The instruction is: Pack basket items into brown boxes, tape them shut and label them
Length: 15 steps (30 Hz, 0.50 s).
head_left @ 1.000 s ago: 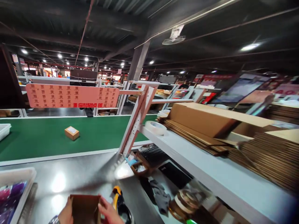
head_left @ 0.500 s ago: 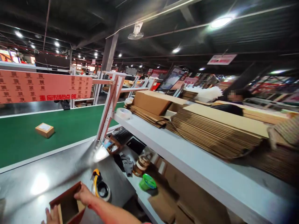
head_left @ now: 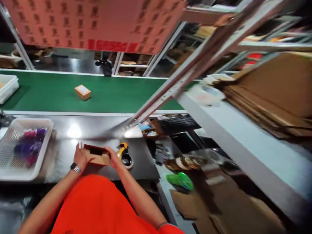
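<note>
A small cardboard box (head_left: 98,159) sits on the metal table in front of me, its top partly open with a dark gap between the flaps. My left hand (head_left: 81,157) grips its left side, fingers reaching along the wall and thumb over a flap. At the right end, my right hand (head_left: 112,158) is closed around the edge of the box. Just right of that hand lies a yellow and black tape dispenser (head_left: 124,156) with a roll of tape.
A white plastic basket (head_left: 50,143) with purple and pink packets stands at left. Beyond the table runs a green conveyor (head_left: 122,94) carrying a small labelled box (head_left: 83,92). A slanted post (head_left: 165,89) and a shelf (head_left: 234,136) with flat cardboard (head_left: 273,94) bound the right side.
My view has swung left and down, bringing the basket and my red shirt into sight. Both hands remain on the box; the left hand now shows more fully along its side.
</note>
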{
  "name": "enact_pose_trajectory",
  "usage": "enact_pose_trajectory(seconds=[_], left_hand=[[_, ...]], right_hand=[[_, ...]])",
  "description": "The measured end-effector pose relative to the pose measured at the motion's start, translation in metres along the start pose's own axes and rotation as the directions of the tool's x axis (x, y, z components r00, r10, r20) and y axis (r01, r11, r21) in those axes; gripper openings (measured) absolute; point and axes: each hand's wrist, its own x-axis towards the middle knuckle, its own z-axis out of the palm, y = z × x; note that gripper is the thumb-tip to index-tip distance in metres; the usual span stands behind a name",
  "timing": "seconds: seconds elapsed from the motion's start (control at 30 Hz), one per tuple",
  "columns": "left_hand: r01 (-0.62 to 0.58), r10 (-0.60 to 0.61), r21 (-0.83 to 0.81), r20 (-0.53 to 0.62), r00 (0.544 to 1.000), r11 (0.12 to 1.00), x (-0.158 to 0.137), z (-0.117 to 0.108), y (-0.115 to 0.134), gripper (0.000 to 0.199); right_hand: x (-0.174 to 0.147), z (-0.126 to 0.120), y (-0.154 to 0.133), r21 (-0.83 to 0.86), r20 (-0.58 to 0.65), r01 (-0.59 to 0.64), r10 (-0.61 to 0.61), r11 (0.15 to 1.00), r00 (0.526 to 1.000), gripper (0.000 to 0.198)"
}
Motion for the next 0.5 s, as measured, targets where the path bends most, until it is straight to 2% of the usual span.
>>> enact_pose_trajectory(seconds=[0.03, 0.07, 0.13, 0.2, 0.37, 0.5], left_hand=[[-0.075, 0.079, 0.078, -0.051, 0.996, 0.994, -0.003, 0.005, -0.001, 0.094], [-0.184, 0.191, 0.132, -0.045, 0.981, 0.974, -0.006, 0.011, -0.002, 0.085], [-0.375, 0.377, 0.159, 0.022, 0.926, 0.913, -0.011, 0.022, -0.005, 0.060], [-0.467, 0.461, 0.133, 0.074, 0.884, 0.874, -0.014, 0.032, -0.009, 0.051], [-0.472, 0.466, 0.029, 0.119, 0.877, 0.881, -0.016, 0.042, -0.013, 0.053], [-0.457, 0.462, -0.072, 0.083, 0.883, 0.886, -0.016, 0.044, -0.015, 0.052]], right_hand=[[-0.003, -0.002, 0.006, -0.006, -0.002, -0.023, 0.023, 1.000, 1.000, 0.059], [-0.005, -0.005, 0.011, -0.014, -0.011, -0.038, 0.038, 0.999, 0.999, 0.067], [-0.010, -0.013, 0.019, -0.029, -0.027, -0.049, 0.049, 0.998, 0.998, 0.081], [-0.013, -0.019, 0.024, -0.045, -0.033, -0.047, 0.046, 0.998, 0.998, 0.089], [-0.017, -0.021, 0.033, -0.115, -0.012, -0.038, 0.036, 0.993, 0.999, 0.104], [-0.020, -0.018, 0.037, -0.203, -0.047, 0.036, -0.046, 0.978, 0.998, 0.104]])
